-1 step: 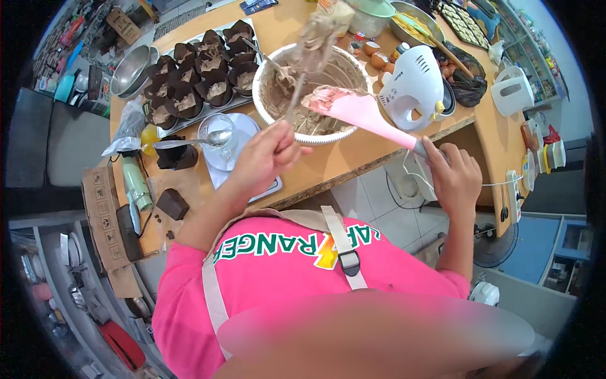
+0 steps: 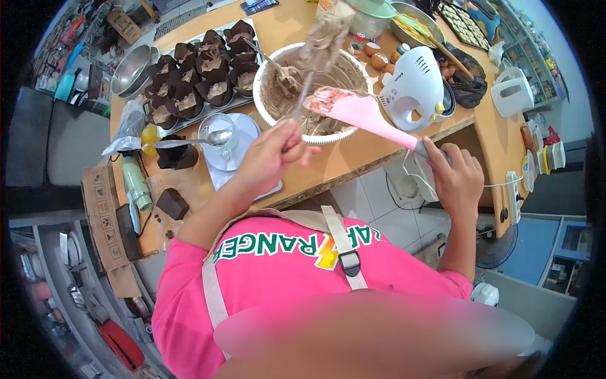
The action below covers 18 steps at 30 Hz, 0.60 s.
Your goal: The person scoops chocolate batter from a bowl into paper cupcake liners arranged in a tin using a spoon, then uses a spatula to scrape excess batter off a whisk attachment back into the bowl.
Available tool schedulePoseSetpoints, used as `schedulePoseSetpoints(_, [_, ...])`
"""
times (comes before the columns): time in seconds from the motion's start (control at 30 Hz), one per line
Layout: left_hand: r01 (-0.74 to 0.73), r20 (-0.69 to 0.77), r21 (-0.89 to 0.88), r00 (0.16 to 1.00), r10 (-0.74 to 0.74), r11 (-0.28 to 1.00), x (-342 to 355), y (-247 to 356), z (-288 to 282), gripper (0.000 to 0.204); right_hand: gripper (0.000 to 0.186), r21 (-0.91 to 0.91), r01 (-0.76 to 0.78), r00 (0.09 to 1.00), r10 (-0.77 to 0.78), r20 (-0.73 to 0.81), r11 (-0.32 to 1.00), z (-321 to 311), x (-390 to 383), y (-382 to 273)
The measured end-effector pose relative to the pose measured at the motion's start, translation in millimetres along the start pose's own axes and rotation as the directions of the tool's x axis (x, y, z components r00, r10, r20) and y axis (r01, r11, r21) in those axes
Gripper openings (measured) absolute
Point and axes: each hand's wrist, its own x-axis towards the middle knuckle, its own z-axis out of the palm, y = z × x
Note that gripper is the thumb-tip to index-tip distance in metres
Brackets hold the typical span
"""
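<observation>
My left hand grips the thin shaft of a batter-coated metal utensil, raised over a white bowl of brown batter. My right hand is closed on the grey handle of a pink spatula; its smeared blade lies over the bowl, just beside the utensil. Another spoon leans in the bowl. Left of it, a tray holds several dark paper cups with batter. Below them, a glass with a spoon sits on a white scale, beside empty dark cups.
A white hand mixer stands right of the bowl, near eggs and a pan of yellow mixture. Metal bowls, a green bottle and cardboard are at left. A power strip is at the right edge.
My left hand and the utensil in it have shifted slightly right. The pink spatula has moved slightly right too.
</observation>
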Motion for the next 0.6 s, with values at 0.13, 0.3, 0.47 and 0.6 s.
schedulePoseSetpoints(0.13, [-0.008,0.01,0.037,1.0,0.008,0.999,17.0,-6.7,20.3,0.033,0.047,-0.073,0.038,0.999,-0.036,0.033,0.997,-17.8,2.9,7.2])
schedulePoseSetpoints(0.3, [0.032,-0.04,-0.11,0.999,-0.037,0.993,27.1,-16.1,29.5,0.033,0.05,-0.095,0.06,0.993,-0.05,0.103,0.994,-44.2,4.8,17.1])
schedulePoseSetpoints(0.47, [0.048,-0.015,-0.208,0.999,-0.052,0.977,30.0,-24.2,25.5,0.034,0.052,-0.124,0.051,0.981,-0.026,0.193,0.991,-67.9,4.3,26.3])
schedulePoseSetpoints(0.6, [0.024,-0.002,-0.252,1.0,-0.025,0.967,30.8,-27.6,24.8,0.034,0.054,-0.12,0.041,0.974,-0.013,0.227,0.992,-82.0,6.0,34.4])
